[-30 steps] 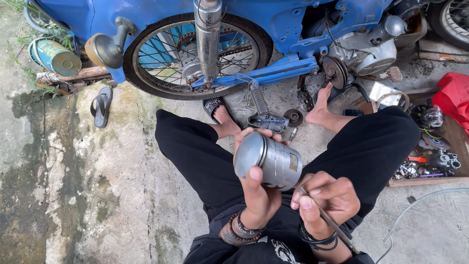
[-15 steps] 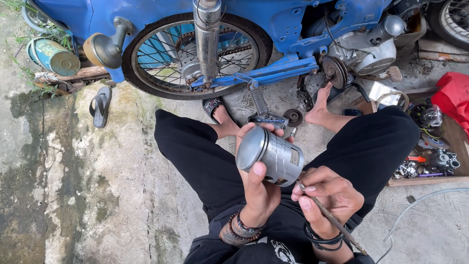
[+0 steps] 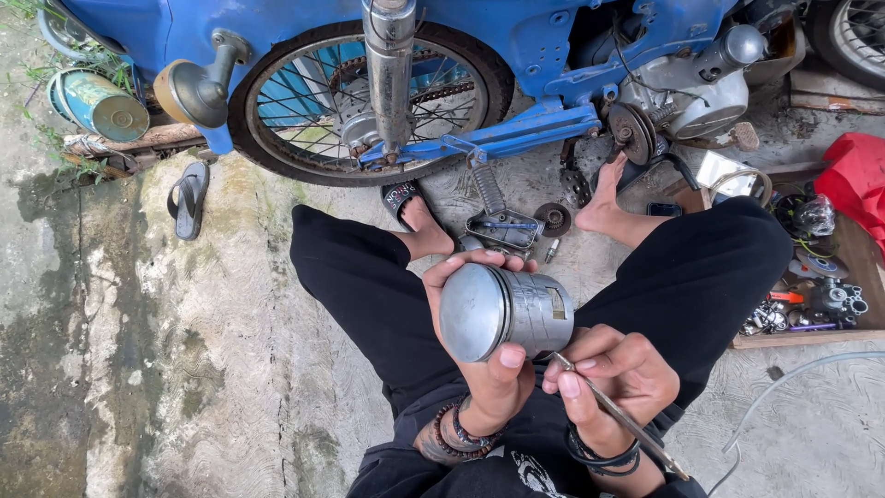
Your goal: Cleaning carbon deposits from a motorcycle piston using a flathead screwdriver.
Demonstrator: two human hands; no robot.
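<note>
The floor (image 3: 138,369) is showing grey, rough concrete with green stains. A black sandal (image 3: 188,199) is lying on it by the blue motorbike's wheel (image 3: 369,92). A small metal tray (image 3: 502,231) and a round gear (image 3: 554,219) are sitting between the person's bare feet. A wooden box of small parts (image 3: 811,295) is resting at the right.

Motorbike: I saw a blue motorbike (image 3: 516,55) standing across the top, its spoked rear wheel (image 3: 369,92) facing me.
Exhaust: a grey exhaust pipe (image 3: 389,65) hung in front of that wheel.
Tin: a greenish tin can (image 3: 100,103) lay on its side at the upper left.
Sandal: a dark sandal (image 3: 189,198) lay on the concrete below the tin.
Tray: a wooden tray (image 3: 811,304) of small parts sat at the right.
Cloth: a red cloth (image 3: 857,180) lay just above the tray.
</note>
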